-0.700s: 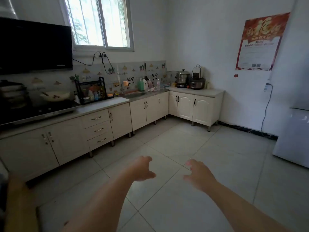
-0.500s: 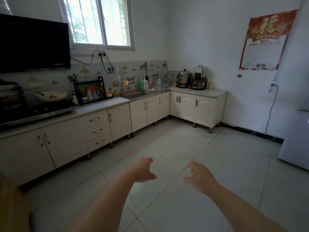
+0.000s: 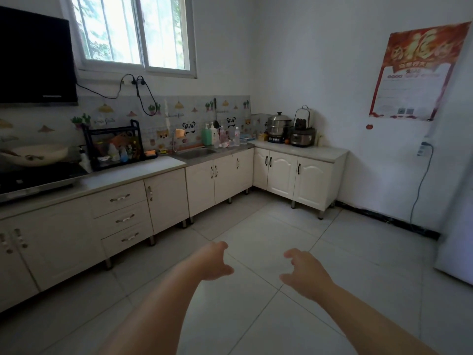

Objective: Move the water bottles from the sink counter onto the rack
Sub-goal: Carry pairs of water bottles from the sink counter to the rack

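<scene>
Hands: a bare left hand (image 3: 214,261) and a bare right hand (image 3: 304,272) reach forward side by side over the pale grey tiled floor (image 3: 268,231), fingers loosely spread and curled, grasping nothing, well apart from every counter.
Water bottles: an upright clear plastic water bottle with a white cap (image 3: 237,136) stands at the 12 o'clock end of the grey sink counter (image 3: 227,149), just right of the basin; a second small clear bottle lying on its side (image 3: 223,145) rests beside it near the counter's front edge.
Neighbours: a green soap bottle (image 3: 206,135) and a white pump bottle (image 3: 213,134) crowd the wall side of the same spot.
Sink: the steel basin (image 3: 195,152) sits at 11 o'clock from the hands, its chrome tap (image 3: 173,139) at the back rim.
Rack: a black wire two-tier rack (image 3: 114,144) stands on the white worktop (image 3: 133,170) at 10 o'clock, left of the basin, its lower tier already packed with small bottles; the top tier cannot be read clearly.
Open room: bare tiles run from the hands to the cream cabinet fronts (image 3: 217,180); the worktop in front of the rack lies bare to its front edge.
Right flank: a white refrigerator side (image 3: 458,226) closes the floor at 3 o'clock.
Corner: a steel steamer pot (image 3: 278,124) occupies the 1 o'clock countertop.
</scene>
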Demonstrator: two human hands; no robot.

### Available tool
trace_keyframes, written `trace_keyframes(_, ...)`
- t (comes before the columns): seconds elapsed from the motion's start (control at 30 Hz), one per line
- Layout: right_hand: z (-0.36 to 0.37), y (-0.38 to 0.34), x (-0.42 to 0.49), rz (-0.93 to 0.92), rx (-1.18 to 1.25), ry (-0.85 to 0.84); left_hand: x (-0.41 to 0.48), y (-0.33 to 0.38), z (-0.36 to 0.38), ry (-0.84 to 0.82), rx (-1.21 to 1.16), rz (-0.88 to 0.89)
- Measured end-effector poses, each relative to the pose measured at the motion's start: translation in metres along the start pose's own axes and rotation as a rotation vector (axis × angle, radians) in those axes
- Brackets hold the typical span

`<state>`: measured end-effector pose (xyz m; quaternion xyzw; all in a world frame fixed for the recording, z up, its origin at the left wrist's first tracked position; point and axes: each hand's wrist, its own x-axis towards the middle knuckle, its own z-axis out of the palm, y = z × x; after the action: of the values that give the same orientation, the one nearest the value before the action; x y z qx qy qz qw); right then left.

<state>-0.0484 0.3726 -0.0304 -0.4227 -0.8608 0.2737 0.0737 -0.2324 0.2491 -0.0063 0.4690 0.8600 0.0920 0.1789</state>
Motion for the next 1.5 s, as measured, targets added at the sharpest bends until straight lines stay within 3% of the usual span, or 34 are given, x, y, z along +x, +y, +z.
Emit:
trace_keyframes(0.37,-0.028,0.026,0.211,-0.039,-0.015,0.016,0.201,0.024,-0.031,0.004,0.053,-0.001)
trace_keyframes(0.7,-0.098,0.043,0.422,-0.078,-0.033,0.0,0.391,0.077,-0.093,0.027,0.069,-0.028)
trace_keyframes(1.03,-0.092,0.046,0.611,-0.069,-0.053,-0.035,0.583,0.047,-0.118,-0.025,0.069,-0.05)
trace_keyframes(1.5,-0.1,-0.028,0.909,-0.063,-0.091,-0.083,0.87,-0.017,-0.222,-0.044,0.081,-0.023)
